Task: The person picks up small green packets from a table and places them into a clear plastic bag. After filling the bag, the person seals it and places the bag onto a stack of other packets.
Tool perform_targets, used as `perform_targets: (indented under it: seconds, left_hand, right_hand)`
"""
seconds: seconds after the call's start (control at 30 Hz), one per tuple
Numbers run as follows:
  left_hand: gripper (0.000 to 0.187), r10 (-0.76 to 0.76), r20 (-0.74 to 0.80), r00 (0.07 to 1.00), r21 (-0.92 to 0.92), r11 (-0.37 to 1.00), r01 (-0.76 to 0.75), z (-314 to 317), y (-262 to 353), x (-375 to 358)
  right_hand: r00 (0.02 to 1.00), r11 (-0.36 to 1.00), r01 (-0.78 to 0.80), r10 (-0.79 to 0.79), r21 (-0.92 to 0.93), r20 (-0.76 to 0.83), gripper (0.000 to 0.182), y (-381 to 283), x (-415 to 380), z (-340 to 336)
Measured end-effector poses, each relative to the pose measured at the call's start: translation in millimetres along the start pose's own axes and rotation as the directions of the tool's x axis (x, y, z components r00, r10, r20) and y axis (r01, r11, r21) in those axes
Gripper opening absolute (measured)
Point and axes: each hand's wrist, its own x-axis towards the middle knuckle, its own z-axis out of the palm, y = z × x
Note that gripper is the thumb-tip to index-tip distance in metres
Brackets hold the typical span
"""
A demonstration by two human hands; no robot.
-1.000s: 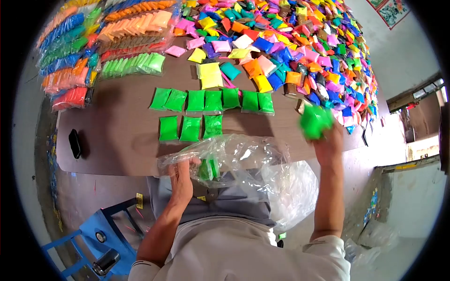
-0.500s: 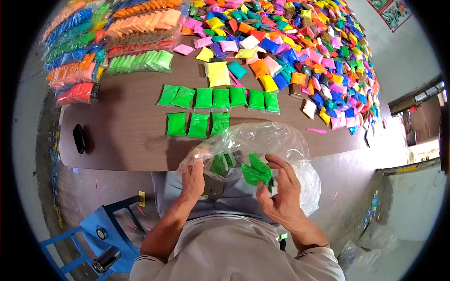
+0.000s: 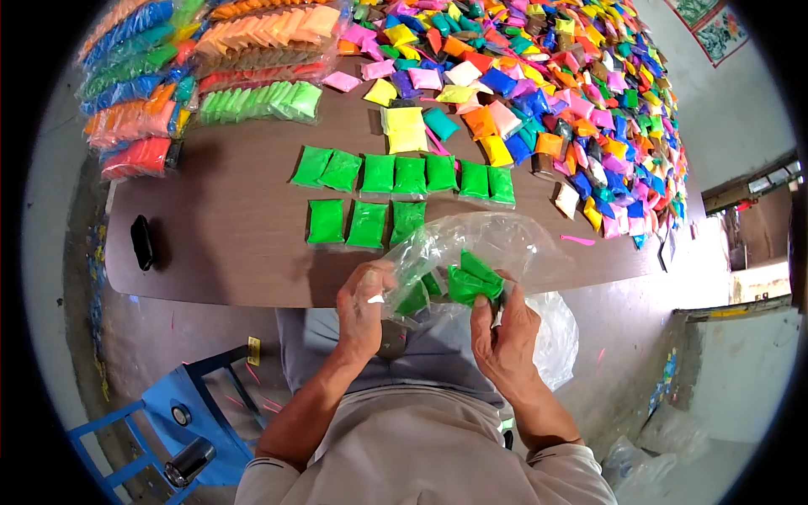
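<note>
Fingers, my right hand (image 3: pixel 503 332): pinching green packets (image 3: pixel 473 282) at bag mouth.
Fingers, my left hand (image 3: pixel 364 310): gripping clear bag (image 3: pixel 471 240) edge.
Worktop (image 3: pixel 227 244): green packets in two rows (image 3: pixel 396 189).

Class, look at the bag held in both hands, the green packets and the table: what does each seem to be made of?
Bag: thin clear plastic film, glossy and crinkled, contents show through.
Green packets: probably shiny plastic pouches with a soft green filling; they glint and bulge.
Table: dark brown wood-look top, possibly laminate; smooth, faint grain.
</note>
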Motion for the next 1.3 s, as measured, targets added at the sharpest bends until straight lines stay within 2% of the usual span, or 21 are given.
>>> perform_targets:
  seconds: [0.03, 0.13, 0.17, 0.2, 0.27, 0.3, 0.4, 0.5, 0.6, 0.7, 0.8, 0.9, 1.0, 1.1, 1.17, 1.23, 1.3]
  left_hand:
    - [0.042, 0.012, 0.0, 1.0, -0.012, 1.0, -0.012, 0.9, 3.2, 0.5]
    - [0.044, 0.042, 0.004, 0.999, -0.021, 0.999, -0.042, 0.1, 4.9, 1.0]
    - [0.045, 0.05, 0.009, 0.999, -0.011, 0.999, -0.05, -0.3, 1.1, 1.6]
    - [0.045, 0.061, 0.016, 0.998, 0.0, 0.998, -0.061, -0.4, -0.9, 2.3]
    - [0.045, -0.011, 0.016, 1.0, -0.017, 1.0, 0.011, 0.2, 2.2, 1.8]
    - [0.045, -0.047, 0.016, 0.999, -0.025, 0.999, 0.048, 0.0, 3.1, 1.5]
    - [0.046, 0.022, 0.023, 0.999, -0.005, 1.0, -0.022, -2.5, -4.7, 1.1]
    - [0.045, 0.005, 0.035, 0.999, -0.033, 0.999, -0.004, -1.2, -5.5, -1.7]
    - [0.044, 0.053, 0.028, 0.998, -0.013, 0.999, -0.052, -0.9, -6.1, -3.5]
    - [0.041, 0.058, 0.041, 0.997, 0.031, 0.998, -0.06, -1.1, 0.1, -3.0]
    - [0.038, 0.078, 0.069, 0.995, 0.055, 0.995, -0.082, -4.4, -5.3, -2.8]
    - [0.035, 0.072, 0.07, 0.995, 0.07, 0.995, -0.077, -3.8, -4.6, -3.0]
    - [0.035, 0.094, 0.031, 0.995, 0.043, 0.995, -0.095, 0.7, -4.5, -1.6]
    - [0.034, 0.093, 0.025, 0.995, 0.051, 0.994, -0.094, 0.6, -5.0, -2.7]
    - [0.034, 0.062, 0.024, 0.998, 0.081, 0.995, -0.064, -1.2, -3.0, -3.0]
    - [0.034, 0.067, 0.021, 0.998, 0.094, 0.993, -0.068, -2.2, -2.2, -3.1]
    - [0.035, 0.107, 0.015, 0.994, 0.085, 0.991, -0.108, -0.9, -2.9, -2.6]
  right_hand:
    - [1.0, 1.0, 0.016, -0.016, -0.025, -0.024, 0.03, 2.5, -0.8, 1.4]
    - [0.995, 0.99, -0.097, 0.095, 0.098, 0.025, 0.03, -6.0, 2.1, -9.2]
    - [0.996, 0.997, -0.023, 0.028, 0.072, -0.079, 0.033, -4.1, 4.9, -3.4]
    - [0.996, 0.999, 0.028, -0.03, -0.02, -0.086, 0.035, -0.1, 6.2, 0.0]
    - [0.986, 0.971, 0.127, -0.146, -0.204, -0.083, 0.039, 7.8, 8.3, 6.0]
    - [0.982, 0.95, 0.167, -0.184, -0.263, -0.042, 0.044, 10.4, 11.0, 7.7]
    - [0.984, 0.932, 0.176, -0.158, -0.317, 0.081, 0.047, 22.4, 13.6, 8.5]
    - [0.978, 0.934, 0.094, -0.023, -0.345, 0.206, 0.047, 30.7, 11.7, 9.7]
    - [0.951, 0.943, 0.278, -0.243, -0.185, 0.191, 0.048, 39.5, 19.5, 4.5]
    - [0.981, 0.944, 0.187, -0.164, -0.272, 0.105, 0.047, 50.2, 15.3, 6.5]
    - [0.998, 0.973, -0.021, 0.033, -0.231, 0.051, 0.038, 40.3, 24.3, 1.3]
    - [0.983, 0.903, 0.182, -0.169, -0.388, 0.069, 0.032, 62.7, 24.1, 8.9]
    - [0.976, 0.933, 0.198, -0.159, -0.299, 0.152, 0.031, 78.8, 21.8, 23.6]
    - [0.913, 0.86, 0.406, -0.371, -0.309, 0.169, 0.032, 82.9, 24.6, 18.6]
    - [0.952, 0.965, 0.252, -0.234, -0.075, 0.196, 0.03, 108.4, 16.4, 25.1]
    - [0.956, 0.983, 0.173, -0.182, 0.06, 0.23, 0.029, 109.9, 15.3, 27.2]
    - [0.949, 0.98, 0.189, -0.198, 0.062, 0.243, 0.027, 96.5, 17.8, 21.8]
